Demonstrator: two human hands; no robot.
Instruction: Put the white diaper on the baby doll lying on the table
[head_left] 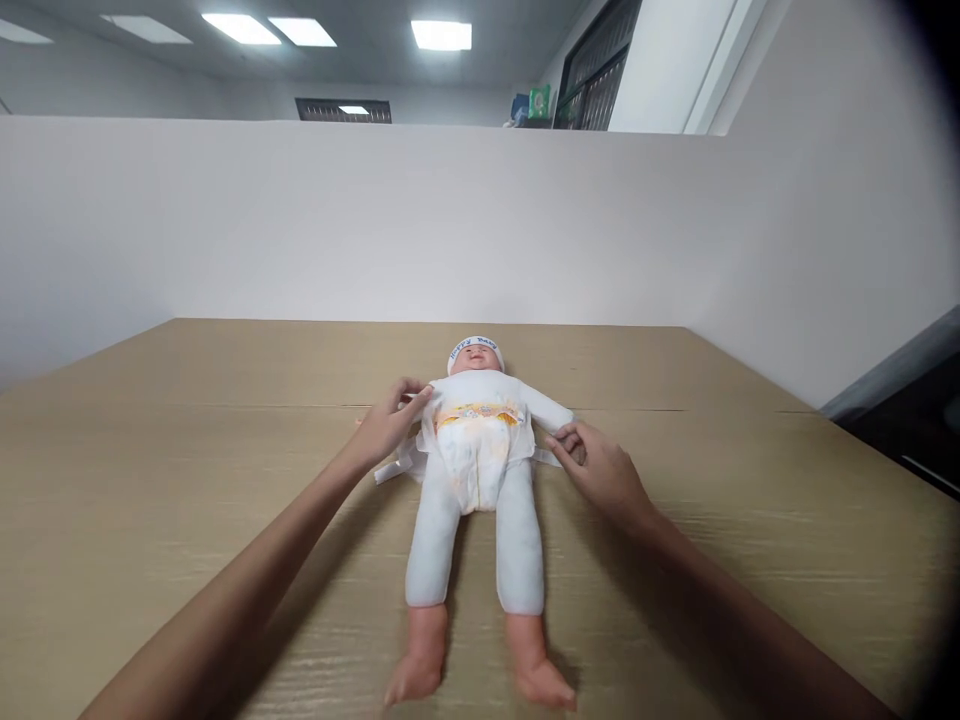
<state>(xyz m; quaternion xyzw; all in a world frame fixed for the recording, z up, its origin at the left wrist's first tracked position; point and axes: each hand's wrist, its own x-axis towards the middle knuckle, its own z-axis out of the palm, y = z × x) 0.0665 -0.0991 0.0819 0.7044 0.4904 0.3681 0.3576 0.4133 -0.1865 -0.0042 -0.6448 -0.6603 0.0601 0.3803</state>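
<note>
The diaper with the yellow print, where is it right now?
In the head view, the diaper sits around the waist of the doll lying face-up mid-table, between the left hand and right hand.

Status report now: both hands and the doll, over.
Left hand pinching cloth at doll side. Right hand at other side, touching. Doll on its back on table, diaper on. Nothing in the way.

A doll [480,470] lies on its back at the middle of the desk [150,480], head toward the partition wall [375,220] behind, feet toward the near edge. The left hand [386,425] touches its left side at the shoulder; the right hand [600,470] rests just beside its right arm. A diaper [476,455] sits on its waist.
</note>
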